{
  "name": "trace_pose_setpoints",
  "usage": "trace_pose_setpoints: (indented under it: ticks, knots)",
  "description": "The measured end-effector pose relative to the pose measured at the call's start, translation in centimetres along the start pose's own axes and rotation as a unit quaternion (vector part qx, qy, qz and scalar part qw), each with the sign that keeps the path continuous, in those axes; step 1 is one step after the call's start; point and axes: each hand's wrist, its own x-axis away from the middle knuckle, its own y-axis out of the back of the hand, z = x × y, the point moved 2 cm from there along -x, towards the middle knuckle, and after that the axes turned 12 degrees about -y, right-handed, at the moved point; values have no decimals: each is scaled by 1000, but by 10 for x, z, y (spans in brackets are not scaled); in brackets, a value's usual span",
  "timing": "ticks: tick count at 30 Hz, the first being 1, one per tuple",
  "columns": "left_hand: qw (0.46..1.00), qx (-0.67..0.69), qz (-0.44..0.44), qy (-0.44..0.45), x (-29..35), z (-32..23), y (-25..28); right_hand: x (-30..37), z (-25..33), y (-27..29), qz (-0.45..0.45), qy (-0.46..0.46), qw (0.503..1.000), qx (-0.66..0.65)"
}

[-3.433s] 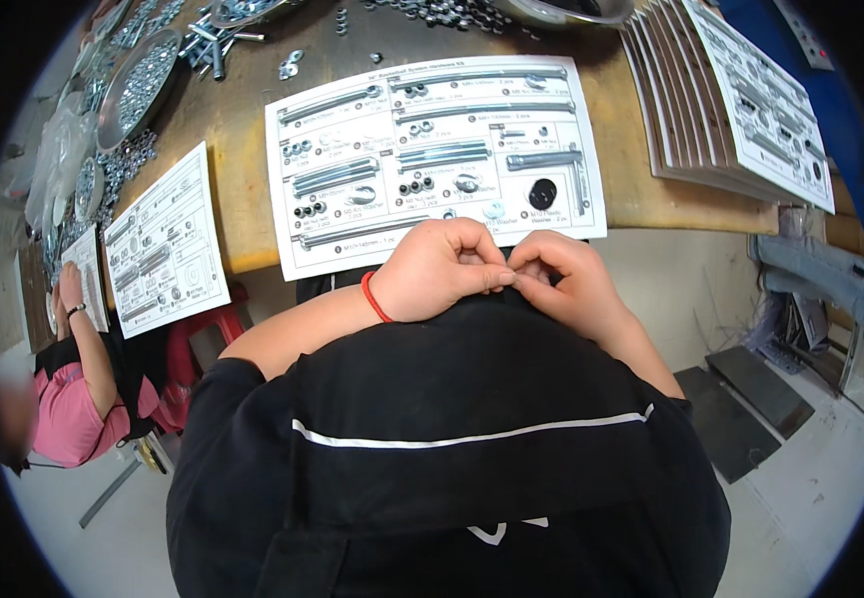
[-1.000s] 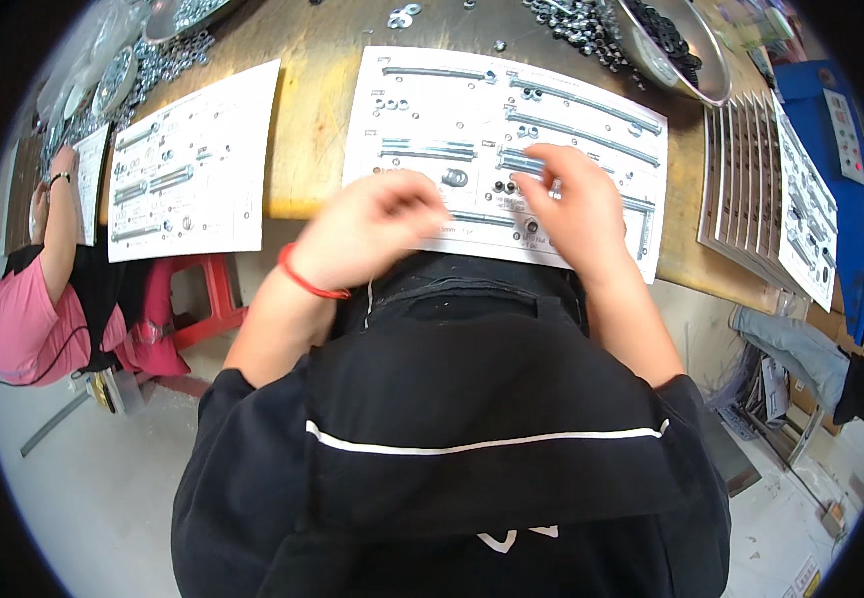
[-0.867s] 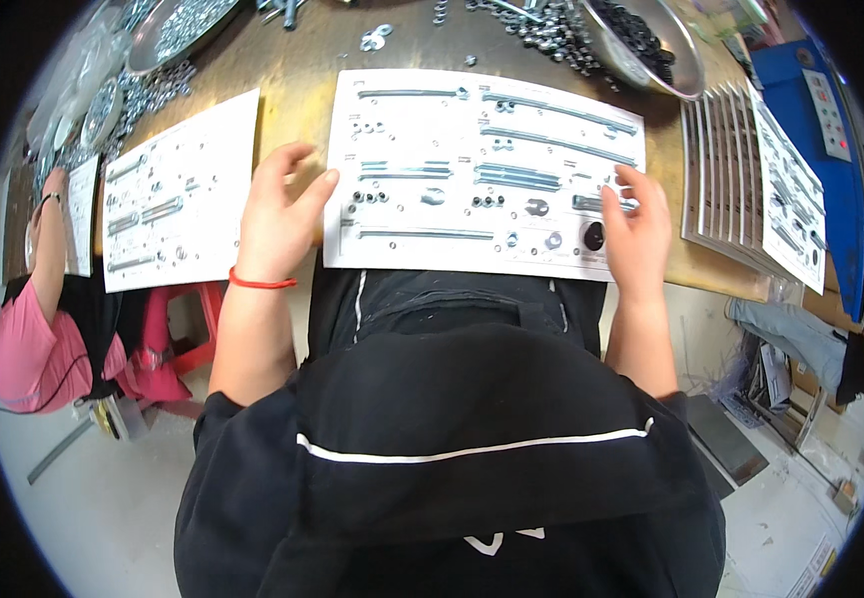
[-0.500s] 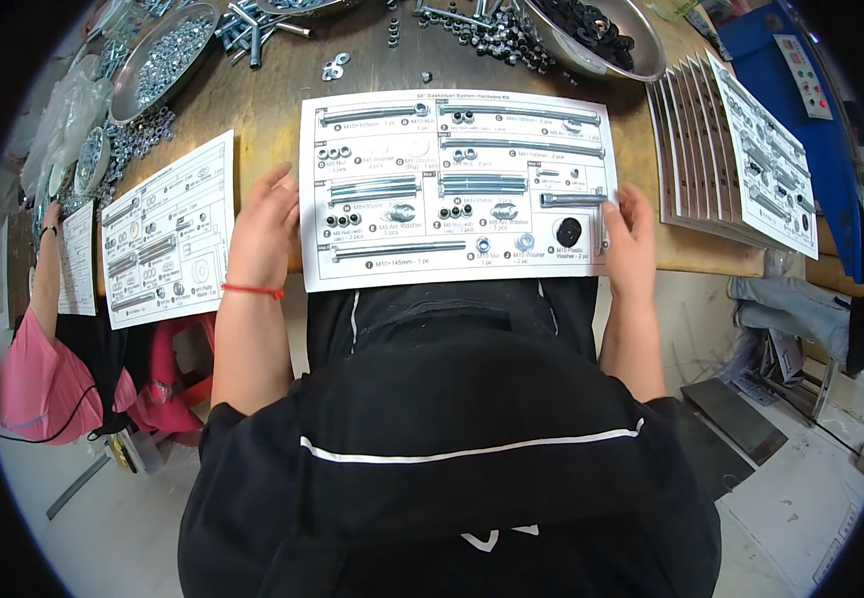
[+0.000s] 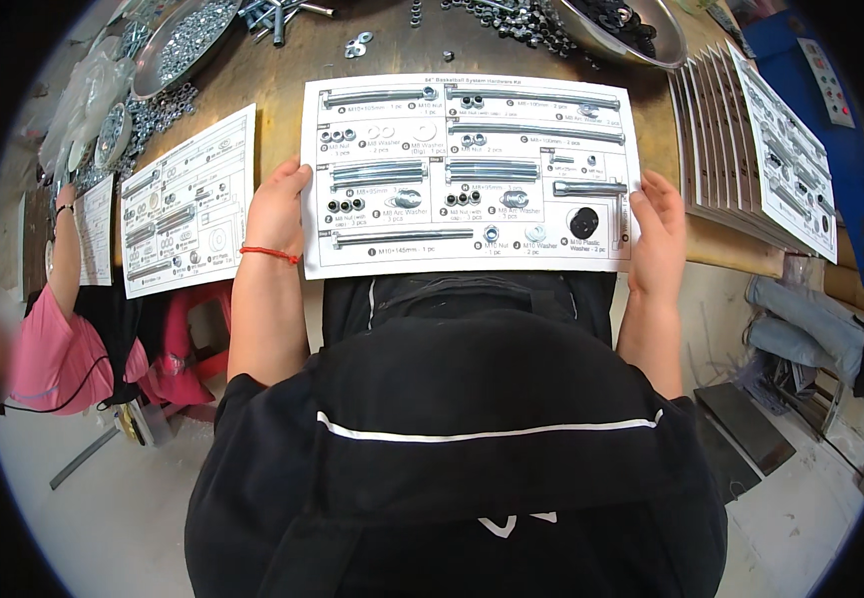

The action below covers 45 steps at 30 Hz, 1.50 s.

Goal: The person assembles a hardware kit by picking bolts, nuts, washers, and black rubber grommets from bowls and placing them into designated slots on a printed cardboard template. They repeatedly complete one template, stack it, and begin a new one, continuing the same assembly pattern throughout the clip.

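A white printed hardware card (image 5: 407, 261) is held level in front of me, over the table's near edge. Rows of long bolts, nuts and washers and a round black plastic washer (image 5: 582, 224) show on its face. I cannot tell whether every washer shape is a real part or only print. My left hand (image 5: 277, 214), with a red cord at the wrist, is closed at the card's left edge. At the right edge my right hand (image 5: 657, 231) is closed on the card, its fingers partly curled. Fingers behind the card are hidden.
A stack of similar cards (image 5: 786, 154) stands at the right, another card (image 5: 187, 209) at the left. Metal trays hold small nuts (image 5: 192, 45) and black washers (image 5: 619, 28). Loose black-capped nuts (image 5: 531, 28) lie between. A co-worker's pink sleeve (image 5: 58, 349) is at far left.
The card looks larger, raised toward me, and both my hands have closed in on its side edges. The whole view has shifted slightly. The co-worker's hand stays by the table's left end.
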Motion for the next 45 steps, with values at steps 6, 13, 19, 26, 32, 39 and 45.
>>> trace_pose_setpoints:
  ticks: [6, 13, 19, 26, 32, 39, 45]
  knots:
    - [998, 44, 27, -43, 22, -33, 10, 22, 32, -9, 25, 25, 999, -17]
    - [981, 68, 132, -124, 37, -92, 13, 34, 62, -5, 89, 90, 992, 0]
    - [972, -3, 190, -135, 24, -125, -20, 54, 95, 18, 78, 78, 993, -42]
    - [958, 13, 268, -96, 6, -131, -112, 69, 113, 88, -6, 103, 993, -54]
    - [928, 70, 365, -15, 6, -104, -223, 95, 124, 181, -153, 85, 984, -37]
    - [868, 64, 482, 103, 17, -52, -342, 109, 120, 291, -314, 57, 946, -51]
    - [854, 1, 492, 166, 36, -19, -397, 79, 135, 358, -374, 50, 924, -66]
